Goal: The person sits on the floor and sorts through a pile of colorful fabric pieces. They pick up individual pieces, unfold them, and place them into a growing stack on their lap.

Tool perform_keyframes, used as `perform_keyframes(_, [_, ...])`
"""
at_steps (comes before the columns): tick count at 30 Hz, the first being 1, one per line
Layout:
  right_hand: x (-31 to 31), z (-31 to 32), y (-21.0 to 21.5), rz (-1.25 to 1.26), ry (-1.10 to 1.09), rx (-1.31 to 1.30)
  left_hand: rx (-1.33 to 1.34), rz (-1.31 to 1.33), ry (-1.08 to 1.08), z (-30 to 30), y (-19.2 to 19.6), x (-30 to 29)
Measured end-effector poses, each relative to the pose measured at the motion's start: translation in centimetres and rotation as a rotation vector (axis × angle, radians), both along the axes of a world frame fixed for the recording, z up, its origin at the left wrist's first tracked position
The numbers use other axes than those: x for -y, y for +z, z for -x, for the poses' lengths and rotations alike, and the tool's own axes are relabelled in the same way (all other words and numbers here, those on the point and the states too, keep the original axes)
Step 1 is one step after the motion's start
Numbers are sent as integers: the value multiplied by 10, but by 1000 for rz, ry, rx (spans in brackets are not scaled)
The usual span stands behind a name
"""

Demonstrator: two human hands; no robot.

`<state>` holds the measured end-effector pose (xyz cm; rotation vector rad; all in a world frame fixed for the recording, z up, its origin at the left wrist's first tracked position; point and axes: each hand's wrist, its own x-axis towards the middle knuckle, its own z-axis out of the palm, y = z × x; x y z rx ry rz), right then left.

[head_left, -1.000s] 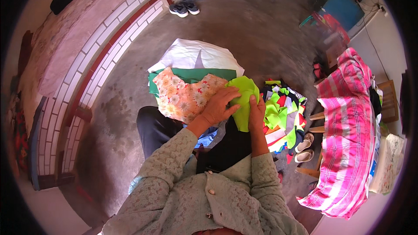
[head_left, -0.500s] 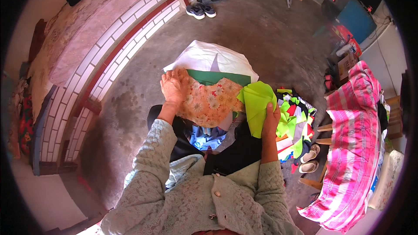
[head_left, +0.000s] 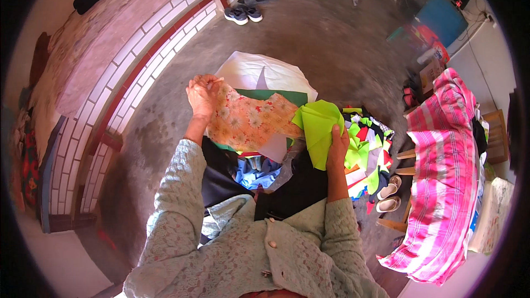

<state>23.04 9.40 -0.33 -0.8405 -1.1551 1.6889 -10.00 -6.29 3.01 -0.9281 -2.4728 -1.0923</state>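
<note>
Two cloths in hand: floral cloth (head_left: 251, 121) lies spread at centre, left grip (head_left: 201, 98) apparently pinching its 10 o'clock edge; right grip (head_left: 337, 148) holds lime cloth (head_left: 316, 127), creased, at 3 o'clock. Judged partway: floral cloth opened, lime cloth not flat, scraps (head_left: 361, 151) heaped just beyond.

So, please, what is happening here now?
A person handles cloth. The right hand holds the lime cloth, which meets the right end of the floral cloth. The left hand is at the floral cloth's left end; whether it pinches it is hard to tell. A green cloth and a white cloth lie beyond, and a scrap pile lies to the right.
</note>
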Motion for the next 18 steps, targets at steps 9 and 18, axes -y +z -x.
perform_keyframes(9, [-4,0,-8,15,19,24,-48,-219,-330,-88,27,-24])
perform_keyframes(18, [5,-2,6,60,130,-134,368,-220,-799,-221,-4,-64])
